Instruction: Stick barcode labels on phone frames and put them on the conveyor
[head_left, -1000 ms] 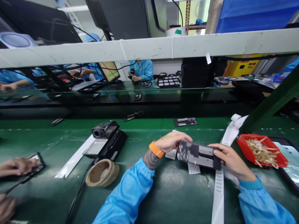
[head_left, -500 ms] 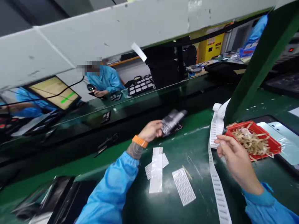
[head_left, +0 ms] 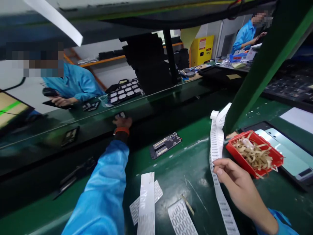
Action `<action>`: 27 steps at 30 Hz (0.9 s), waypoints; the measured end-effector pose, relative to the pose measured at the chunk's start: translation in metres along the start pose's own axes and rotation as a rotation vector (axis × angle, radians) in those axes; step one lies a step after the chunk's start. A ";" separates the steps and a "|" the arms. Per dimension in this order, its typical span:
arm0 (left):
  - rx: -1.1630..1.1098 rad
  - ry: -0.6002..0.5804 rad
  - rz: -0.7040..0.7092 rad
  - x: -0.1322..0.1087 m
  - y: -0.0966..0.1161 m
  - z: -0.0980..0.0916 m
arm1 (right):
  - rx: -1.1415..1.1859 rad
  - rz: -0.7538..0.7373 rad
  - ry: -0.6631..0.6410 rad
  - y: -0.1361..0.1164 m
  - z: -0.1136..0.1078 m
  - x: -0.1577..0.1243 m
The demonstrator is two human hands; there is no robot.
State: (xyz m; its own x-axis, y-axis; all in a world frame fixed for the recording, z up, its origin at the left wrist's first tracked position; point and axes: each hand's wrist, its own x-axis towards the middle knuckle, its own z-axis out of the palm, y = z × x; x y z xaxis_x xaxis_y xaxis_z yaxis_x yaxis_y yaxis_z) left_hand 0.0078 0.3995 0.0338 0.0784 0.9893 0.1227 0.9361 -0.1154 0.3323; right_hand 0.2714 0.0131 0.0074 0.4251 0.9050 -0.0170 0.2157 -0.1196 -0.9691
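Note:
My left hand (head_left: 122, 122) stretches across to the dark channel beyond the ledge. Its fingers are curled at a small phone assembly (head_left: 121, 114), which they mostly hide. My right hand (head_left: 234, 182) pinches the edge of a long white strip of printed labels (head_left: 217, 143) between thumb and fingertips. The strip hangs from a roll by the green post and runs down past the hand. Another phone assembly (head_left: 166, 145), its inner parts exposed, lies on the green ledge between my hands.
A red bin (head_left: 231, 151) of tan scraps stands right of the strip, beside pale phone panels (head_left: 288, 156). Label sheets (head_left: 182, 217) lie in front. A slanted green post (head_left: 254, 78) rises at right. Further phone assemblies (head_left: 70, 136) lie at left. Co-workers in blue sit opposite.
My left hand has moved away and leftward across the channel with the phone assembly, uncovering another on the ledge. My right hand stays at the label strip. The view has shifted.

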 end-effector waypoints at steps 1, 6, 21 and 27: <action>0.013 -0.039 0.027 -0.009 0.003 0.007 | -0.006 -0.005 -0.005 0.000 0.000 0.000; 0.187 -0.539 0.559 -0.079 0.041 0.042 | -0.017 -0.062 -0.033 0.005 0.008 0.000; -0.436 -0.296 0.384 -0.263 0.086 -0.019 | 0.166 -0.259 -0.101 0.006 0.047 -0.015; -1.727 -0.474 -0.089 -0.377 0.073 -0.002 | 0.227 -0.224 -0.299 -0.003 0.060 -0.038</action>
State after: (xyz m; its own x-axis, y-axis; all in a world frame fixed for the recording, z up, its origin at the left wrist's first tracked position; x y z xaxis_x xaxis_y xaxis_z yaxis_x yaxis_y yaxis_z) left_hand 0.0457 0.0179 0.0137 0.4254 0.8998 -0.0967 -0.4152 0.2890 0.8626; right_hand 0.2023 0.0034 -0.0038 0.1098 0.9806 0.1622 0.0607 0.1562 -0.9859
